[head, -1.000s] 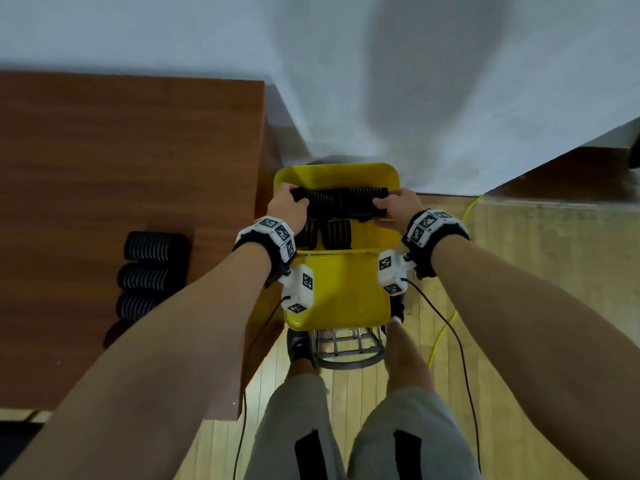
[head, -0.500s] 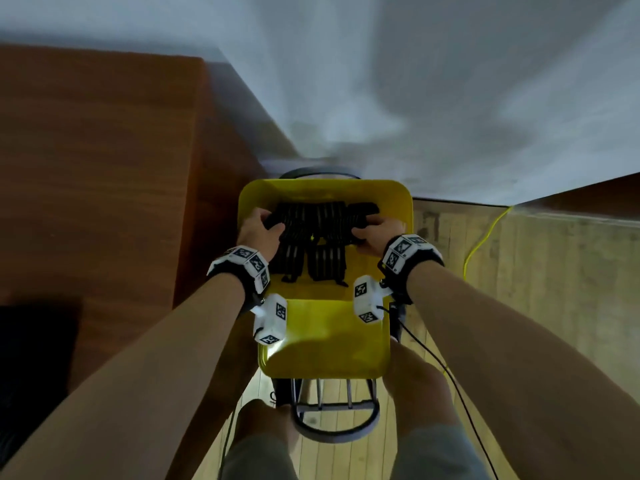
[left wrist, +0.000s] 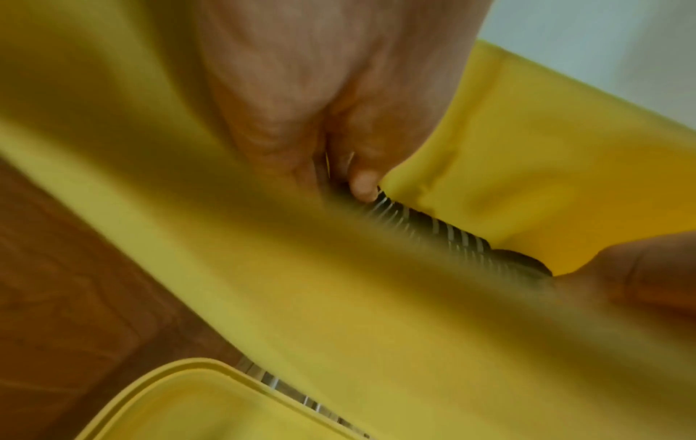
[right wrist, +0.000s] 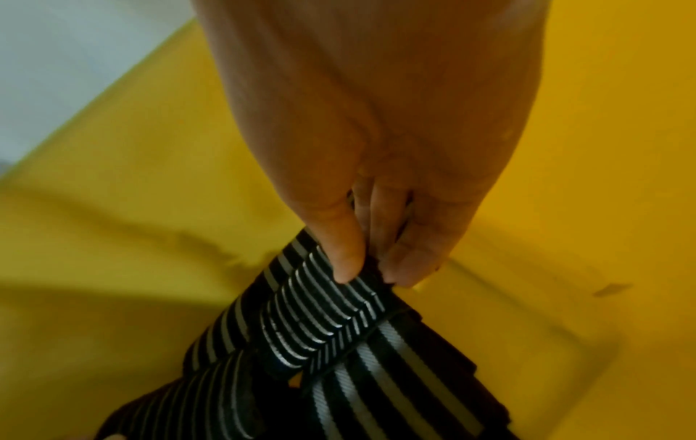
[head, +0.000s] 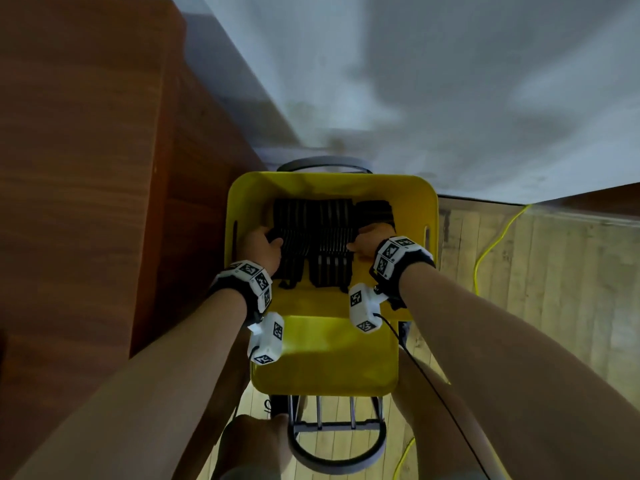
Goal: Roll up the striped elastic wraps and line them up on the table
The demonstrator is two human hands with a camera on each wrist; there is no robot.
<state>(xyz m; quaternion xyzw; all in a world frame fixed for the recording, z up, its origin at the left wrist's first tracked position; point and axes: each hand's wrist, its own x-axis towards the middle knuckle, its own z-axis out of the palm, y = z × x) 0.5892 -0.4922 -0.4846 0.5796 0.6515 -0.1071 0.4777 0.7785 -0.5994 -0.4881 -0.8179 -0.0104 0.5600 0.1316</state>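
Note:
Several black elastic wraps with thin white stripes (head: pixel 322 237) lie flat on the seat of a yellow chair (head: pixel 322 351). My left hand (head: pixel 259 245) grips the left end of the top wrap, thumb on top. My right hand (head: pixel 370 239) holds its right end. In the right wrist view the thumb and fingers of that hand (right wrist: pixel 373 278) pinch the edge of the striped wrap (right wrist: pixel 320 321). The left wrist view is blurred; the left hand's fingertips (left wrist: pixel 363 184) curl onto the wrap's end (left wrist: pixel 452 238), and the right hand (left wrist: pixel 640 277) shows at the far end.
A brown wooden table (head: pixel 79 168) stands just left of the chair. A pale wall (head: pixel 415 81) is behind it. A yellow cable (head: pixel 495 244) runs over the wood floor on the right. My knees are below the chair's front edge.
Both hands have come down from holding a wrap above the seat to the pile on the seat. The view swung right, so the rolled wraps on the table are out of sight.

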